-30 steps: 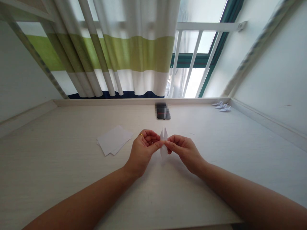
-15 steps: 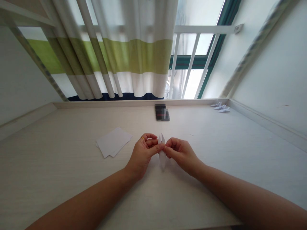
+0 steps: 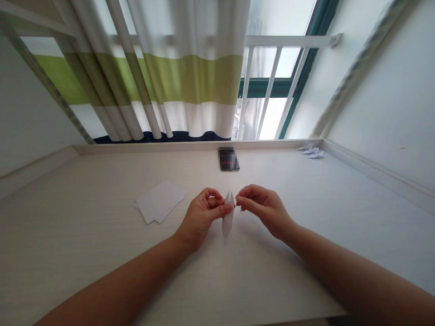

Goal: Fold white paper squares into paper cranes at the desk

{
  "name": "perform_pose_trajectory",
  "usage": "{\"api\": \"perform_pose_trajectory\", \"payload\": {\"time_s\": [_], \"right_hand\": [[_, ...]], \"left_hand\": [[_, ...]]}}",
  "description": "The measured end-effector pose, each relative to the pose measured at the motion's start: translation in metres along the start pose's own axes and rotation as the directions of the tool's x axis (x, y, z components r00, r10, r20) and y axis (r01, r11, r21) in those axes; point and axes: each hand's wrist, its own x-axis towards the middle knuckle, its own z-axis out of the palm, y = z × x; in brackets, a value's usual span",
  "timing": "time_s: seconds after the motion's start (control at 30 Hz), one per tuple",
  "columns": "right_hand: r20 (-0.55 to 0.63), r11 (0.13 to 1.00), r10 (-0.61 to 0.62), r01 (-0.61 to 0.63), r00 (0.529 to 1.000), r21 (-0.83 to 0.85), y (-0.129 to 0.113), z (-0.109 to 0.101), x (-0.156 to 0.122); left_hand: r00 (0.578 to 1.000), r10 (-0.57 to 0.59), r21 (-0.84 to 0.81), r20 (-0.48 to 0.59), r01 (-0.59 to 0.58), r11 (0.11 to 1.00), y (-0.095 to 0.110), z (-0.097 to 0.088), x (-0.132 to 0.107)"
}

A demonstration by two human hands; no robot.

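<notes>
Left hand [image 3: 199, 218] pinches folded paper [image 3: 227, 222] between thumb and fingers, over the table [image 3: 217, 285], right of the sheets [image 3: 161, 201]; right hand [image 3: 265, 207], fingers curled toward thumb, just beside it, any hold unclear.

Thin gold ring [image 3: 203, 194] on the left hand [image 3: 200, 219]

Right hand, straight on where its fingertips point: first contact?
Probably the folded paper pinched in the left hand, just beyond the right hand's fingertips; depth is unclear, so they may already touch.
</notes>
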Motion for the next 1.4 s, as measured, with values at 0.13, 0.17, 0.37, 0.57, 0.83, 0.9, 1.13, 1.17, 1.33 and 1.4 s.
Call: {"api": "perform_pose_trajectory", "payload": {"time_s": [0.13, 0.17, 0.37, 0.57, 0.83, 0.9, 1.13, 1.17, 1.33, 1.4], "right_hand": [[0.086, 0.982, 0.029, -0.045, 0.996, 0.184, 0.0026, -0.0024, 0.0023], [0.106, 0.976, 0.036, -0.057, 0.994, 0.209, 0.0037, -0.0024, 0.0026], [0.079, 0.980, 0.085, -0.098, 0.993, 0.172, 0.0027, -0.0003, 0.0021], [0.016, 0.991, 0.114, -0.115, 0.993, 0.069, -0.0022, 0.0021, 0.0006], [0.003, 0.996, 0.088, -0.088, 0.996, 0.003, -0.0001, 0.0035, 0.0001], [-0.001, 0.996, 0.088, -0.088, 0.996, -0.001, 0.0009, 0.0039, -0.0002], [-0.015, 0.998, 0.061, -0.061, 0.998, -0.008, 0.0029, 0.0052, -0.0007], [-0.016, 0.998, 0.059, -0.059, 0.998, -0.006, 0.0026, 0.0054, -0.0009], [-0.005, 0.998, 0.051, -0.051, 0.999, 0.029, 0.0012, 0.0060, -0.0019], [0.005, 0.998, 0.054, -0.054, 0.999, 0.037, 0.0012, 0.0057, -0.0019]], "left_hand": [[0.997, -0.020, 0.000, 0.069, 0.020, 1.000, -0.0002, 0.0016, -0.0019], [0.997, -0.018, 0.005, 0.071, 0.017, 1.000, -0.0003, 0.0017, -0.0021], [0.999, 0.027, 0.099, 0.025, -0.029, 0.995, -0.0011, 0.0002, -0.0008], [0.997, 0.081, 0.199, 0.019, -0.084, 0.976, -0.0011, 0.0012, -0.0010], [0.990, 0.135, 0.248, 0.030, -0.139, 0.959, -0.0022, 0.0022, -0.0020], [0.989, 0.145, 0.258, 0.032, -0.148, 0.955, -0.0024, 0.0024, -0.0023], [0.992, 0.125, 0.249, 0.010, -0.123, 0.961, -0.0015, 0.0036, -0.0027], [0.993, 0.118, 0.242, -0.001, -0.114, 0.964, -0.0012, 0.0036, -0.0027], [0.996, 0.087, 0.193, -0.015, -0.083, 0.978, -0.0002, 0.0024, -0.0032], [0.997, 0.076, 0.181, -0.016, -0.071, 0.981, 0.0001, 0.0019, -0.0036]]}}
